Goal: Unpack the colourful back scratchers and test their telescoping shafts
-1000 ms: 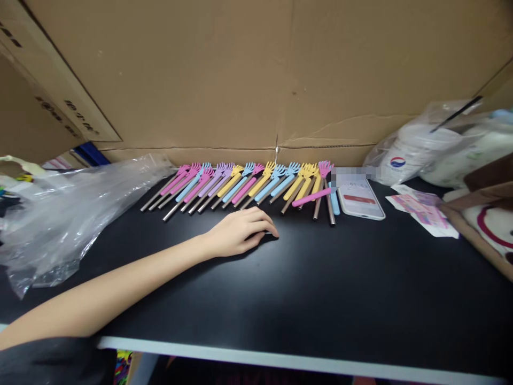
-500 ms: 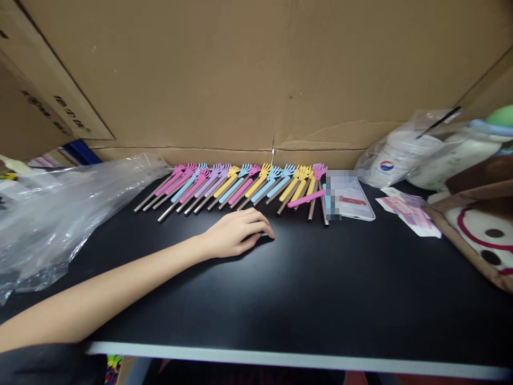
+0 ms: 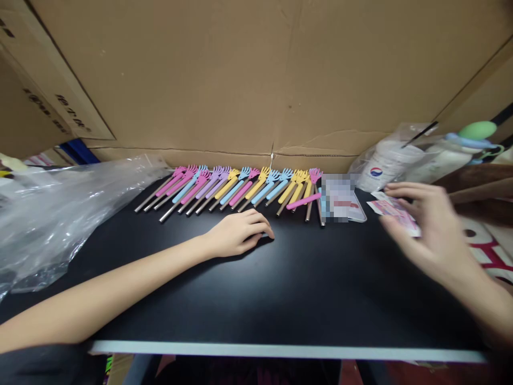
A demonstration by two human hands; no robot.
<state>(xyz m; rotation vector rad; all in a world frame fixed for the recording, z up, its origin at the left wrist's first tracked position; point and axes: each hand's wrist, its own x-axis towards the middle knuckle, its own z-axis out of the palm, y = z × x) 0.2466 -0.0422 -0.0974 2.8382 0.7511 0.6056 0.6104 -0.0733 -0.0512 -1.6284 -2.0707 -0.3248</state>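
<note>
My left hand (image 3: 239, 233) rests palm down on the black table, its fingers loosely bent and holding nothing. Just beyond it lies a slanted row of back scratchers (image 3: 224, 191) with metal rods and pink, blue, purple and yellow handles and claws. One pink-handled back scratcher (image 3: 303, 201) crosses over others at the row's right end. My right hand (image 3: 430, 230) hovers, slightly blurred, at the right with thumb and fingers apart. Beneath and beyond it are pink-and-white printed paper slips (image 3: 395, 209), partly covered by the hand. Whether it touches them I cannot tell.
A phone (image 3: 355, 208), partly pixelated, lies right of the row. Behind the slips stand a white Pepsi cup (image 3: 379, 170) in a plastic bag and a green-topped bottle (image 3: 443, 155). A large clear plastic bag (image 3: 72, 208) covers the left side. A cardboard wall (image 3: 200, 75) rises behind.
My right hand has come into view from the right and reached over the paper slips. My left hand has stayed in place. The view has shifted slightly rightward.
</note>
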